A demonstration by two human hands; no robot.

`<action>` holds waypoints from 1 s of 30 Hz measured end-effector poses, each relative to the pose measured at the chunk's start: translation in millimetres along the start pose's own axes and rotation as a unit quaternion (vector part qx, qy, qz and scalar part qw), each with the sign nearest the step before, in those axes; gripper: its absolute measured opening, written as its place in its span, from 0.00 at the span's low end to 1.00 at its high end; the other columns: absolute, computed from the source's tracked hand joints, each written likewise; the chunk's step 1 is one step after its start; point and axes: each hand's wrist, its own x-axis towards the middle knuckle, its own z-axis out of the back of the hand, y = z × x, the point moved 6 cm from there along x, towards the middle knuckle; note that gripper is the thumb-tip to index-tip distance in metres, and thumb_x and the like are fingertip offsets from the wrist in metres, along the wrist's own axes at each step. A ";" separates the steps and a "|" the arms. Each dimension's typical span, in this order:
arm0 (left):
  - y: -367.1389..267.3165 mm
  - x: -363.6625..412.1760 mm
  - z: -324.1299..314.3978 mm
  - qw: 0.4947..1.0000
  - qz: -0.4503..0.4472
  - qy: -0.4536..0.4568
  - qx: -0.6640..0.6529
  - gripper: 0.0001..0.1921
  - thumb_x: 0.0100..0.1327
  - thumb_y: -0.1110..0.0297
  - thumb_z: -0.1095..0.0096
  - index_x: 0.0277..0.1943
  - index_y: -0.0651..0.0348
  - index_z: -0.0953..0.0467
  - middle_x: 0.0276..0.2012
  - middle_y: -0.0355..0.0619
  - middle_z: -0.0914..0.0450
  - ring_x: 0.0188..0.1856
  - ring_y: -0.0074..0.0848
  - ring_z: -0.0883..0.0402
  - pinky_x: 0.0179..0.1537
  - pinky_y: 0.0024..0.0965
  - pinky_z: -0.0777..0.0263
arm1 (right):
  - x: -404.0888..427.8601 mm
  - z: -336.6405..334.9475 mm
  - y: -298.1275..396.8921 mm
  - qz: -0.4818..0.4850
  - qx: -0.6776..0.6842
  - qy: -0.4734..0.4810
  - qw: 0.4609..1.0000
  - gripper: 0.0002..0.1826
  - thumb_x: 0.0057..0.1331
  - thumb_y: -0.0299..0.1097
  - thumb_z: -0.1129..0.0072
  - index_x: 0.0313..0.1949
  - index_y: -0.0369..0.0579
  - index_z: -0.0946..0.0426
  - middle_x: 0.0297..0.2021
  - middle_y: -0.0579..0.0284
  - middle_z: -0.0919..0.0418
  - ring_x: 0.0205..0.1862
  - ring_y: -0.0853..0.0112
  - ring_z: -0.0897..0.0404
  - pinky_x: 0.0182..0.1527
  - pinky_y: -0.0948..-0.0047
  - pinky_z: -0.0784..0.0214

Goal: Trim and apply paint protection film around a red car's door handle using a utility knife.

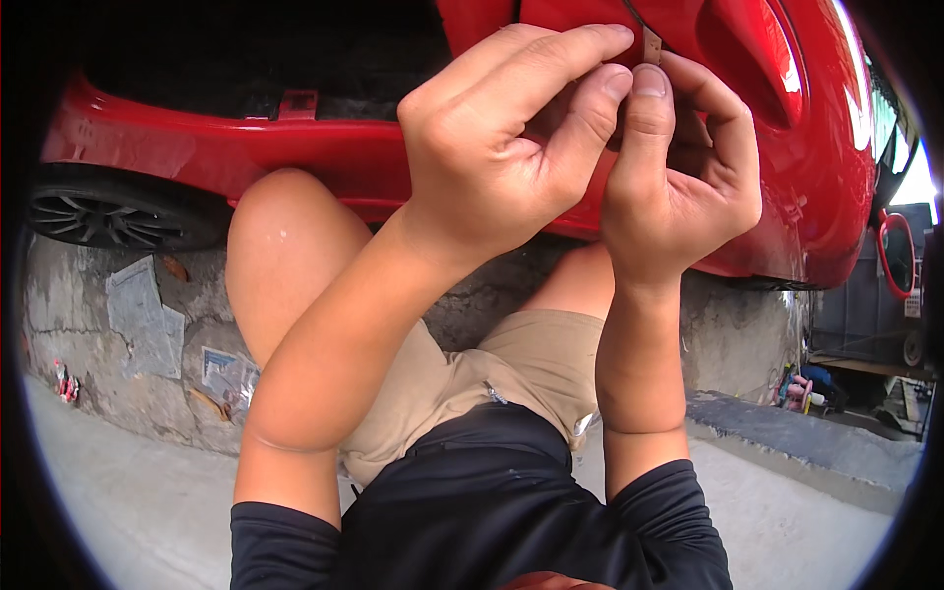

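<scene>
Both hands are raised at the top of the head view, in front of the red car body (833, 169). My right hand (678, 155) has its thumb and index finger closed on a small, flat brown strip (651, 46), whose kind I cannot tell. The strip stands up above the thumb tip, close to a dark seam in the red panel. My left hand (509, 125) is just beside it, thumb tip near the other thumb, index fingertip close to the strip. Whether the left fingers hold anything is hidden.
A red door sill (332, 140) runs behind my knees, with a dark opening above it. A black car wheel (110, 214) stands at the left. Torn paper (144, 317) and scraps lie on rough concrete. At the right are a red-rimmed mirror (897, 254) and a low concrete ledge (796, 442).
</scene>
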 end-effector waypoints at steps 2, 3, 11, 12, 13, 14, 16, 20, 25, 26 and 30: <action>0.8 1.2 2.3 1.000 -0.006 0.006 0.009 0.08 0.60 0.79 0.26 0.42 0.64 0.12 0.30 0.48 0.14 0.25 0.27 0.16 0.26 0.27 0.23 | -3.7 -3.8 0.5 -0.089 0.045 0.016 0.995 0.07 0.70 0.20 0.34 0.46 0.31 0.19 0.38 0.55 0.12 0.37 0.78 0.14 0.41 0.81 0.21; 0.8 2.7 2.6 1.000 -0.012 0.011 0.017 0.07 0.60 0.78 0.26 0.42 0.65 0.12 0.29 0.48 0.14 0.25 0.26 0.16 0.26 0.26 0.24 | -4.7 -6.0 0.7 -0.089 0.045 0.012 0.995 0.07 0.70 0.20 0.34 0.46 0.31 0.19 0.38 0.55 0.12 0.37 0.78 0.14 0.41 0.81 0.21; 0.1 10.4 13.1 0.975 0.192 0.080 -0.073 0.06 0.73 0.72 0.35 0.47 0.65 0.15 0.39 0.45 0.11 0.40 0.21 0.15 0.50 0.26 0.19 | -11.0 -26.5 -0.2 -0.135 0.103 -0.065 0.983 0.07 0.66 0.23 0.30 0.40 0.35 0.20 0.29 0.60 0.15 0.28 0.81 0.18 0.32 0.83 0.23; 5.1 8.7 14.8 0.980 0.175 0.057 -0.074 0.07 0.70 0.76 0.34 0.47 0.68 0.14 0.38 0.47 0.11 0.38 0.23 0.13 0.44 0.25 0.19 | -10.0 -29.6 1.4 -0.119 0.119 -0.083 0.982 0.07 0.66 0.23 0.29 0.40 0.35 0.19 0.28 0.61 0.15 0.27 0.81 0.18 0.32 0.83 0.23; 8.9 8.5 16.7 0.984 0.158 0.034 -0.076 0.09 0.66 0.79 0.33 0.47 0.71 0.13 0.37 0.49 0.10 0.37 0.25 0.12 0.38 0.24 0.19 | -9.5 -31.9 3.3 -0.103 0.134 -0.102 0.980 0.07 0.66 0.23 0.29 0.39 0.35 0.19 0.27 0.62 0.15 0.26 0.81 0.18 0.32 0.82 0.23; 13.5 8.7 17.2 0.984 0.155 0.040 -0.076 0.09 0.66 0.79 0.33 0.47 0.71 0.13 0.37 0.49 0.10 0.37 0.25 0.12 0.38 0.24 0.19 | -10.8 -33.6 4.4 -0.097 0.134 -0.117 0.979 0.06 0.64 0.22 0.29 0.37 0.36 0.19 0.25 0.62 0.15 0.26 0.80 0.18 0.31 0.81 0.23; 12.7 13.5 20.3 0.994 0.079 0.040 -0.063 0.07 0.64 0.78 0.33 0.43 0.68 0.13 0.31 0.47 0.12 0.30 0.22 0.14 0.34 0.24 0.22 | -16.1 -36.8 1.0 -0.093 0.134 -0.132 0.978 0.06 0.64 0.22 0.28 0.36 0.36 0.19 0.25 0.62 0.15 0.25 0.80 0.18 0.30 0.81 0.24; 8.0 16.0 20.0 0.994 0.055 0.067 -0.065 0.08 0.65 0.77 0.35 0.44 0.69 0.13 0.32 0.49 0.12 0.32 0.23 0.14 0.37 0.25 0.21 | -19.4 -39.2 -3.0 -0.098 0.133 -0.165 0.972 0.07 0.61 0.23 0.27 0.33 0.38 0.19 0.24 0.63 0.16 0.24 0.81 0.19 0.29 0.81 0.25; 2.0 -1.1 30.3 0.970 0.227 0.083 -0.035 0.07 0.69 0.79 0.38 0.45 0.71 0.16 0.33 0.45 0.12 0.36 0.20 0.15 0.39 0.23 0.22 | -16.7 -40.3 1.0 -0.124 0.125 -0.172 0.969 0.06 0.61 0.22 0.28 0.33 0.38 0.19 0.23 0.63 0.17 0.23 0.81 0.19 0.27 0.81 0.26; 0.9 -11.5 33.8 0.949 0.293 0.100 -0.052 0.06 0.72 0.79 0.39 0.46 0.71 0.18 0.35 0.43 0.12 0.38 0.18 0.16 0.42 0.22 0.23 | -15.5 -40.5 1.6 -0.124 0.119 -0.172 0.970 0.06 0.61 0.21 0.28 0.33 0.37 0.19 0.22 0.63 0.17 0.22 0.81 0.19 0.27 0.81 0.26; -0.4 -47.4 44.7 0.871 0.452 0.125 -0.146 0.08 0.76 0.74 0.40 0.48 0.70 0.18 0.36 0.42 0.14 0.36 0.17 0.18 0.40 0.21 0.25 | -10.9 -42.6 5.7 -0.132 0.101 -0.179 0.970 0.05 0.60 0.21 0.29 0.32 0.37 0.19 0.19 0.63 0.18 0.21 0.80 0.19 0.26 0.81 0.27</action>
